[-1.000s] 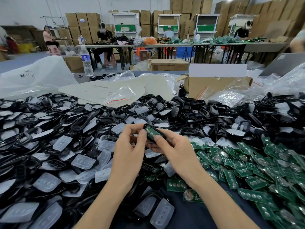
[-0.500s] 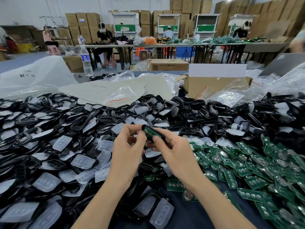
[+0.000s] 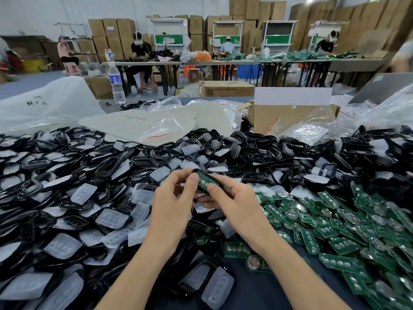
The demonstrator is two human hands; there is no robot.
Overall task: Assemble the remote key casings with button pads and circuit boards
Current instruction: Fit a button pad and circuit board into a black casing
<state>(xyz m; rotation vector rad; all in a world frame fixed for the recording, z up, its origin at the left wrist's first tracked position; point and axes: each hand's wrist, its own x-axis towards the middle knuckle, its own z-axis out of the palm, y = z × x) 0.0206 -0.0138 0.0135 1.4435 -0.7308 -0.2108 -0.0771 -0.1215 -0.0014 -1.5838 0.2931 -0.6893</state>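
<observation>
Both hands hold one black remote key casing (image 3: 204,179) with a green circuit board seated in it, lifted above the table's middle. My left hand (image 3: 173,205) pinches its left end between thumb and fingers. My right hand (image 3: 232,203) grips it from the right, the thumb pressing on the board. A wide heap of black casings (image 3: 125,162) mixed with translucent button pads (image 3: 111,218) covers the left and centre. Green circuit boards (image 3: 339,222) pile up on the right.
An open cardboard box (image 3: 288,118) and crumpled plastic bags (image 3: 312,133) lie behind the heap, with flat grey sheets (image 3: 134,124) and a water bottle (image 3: 116,82) at the back left. People work at long tables (image 3: 223,62) further off.
The hands and the casing stay in nearly the same place. My right thumb has shifted slightly on the board.
</observation>
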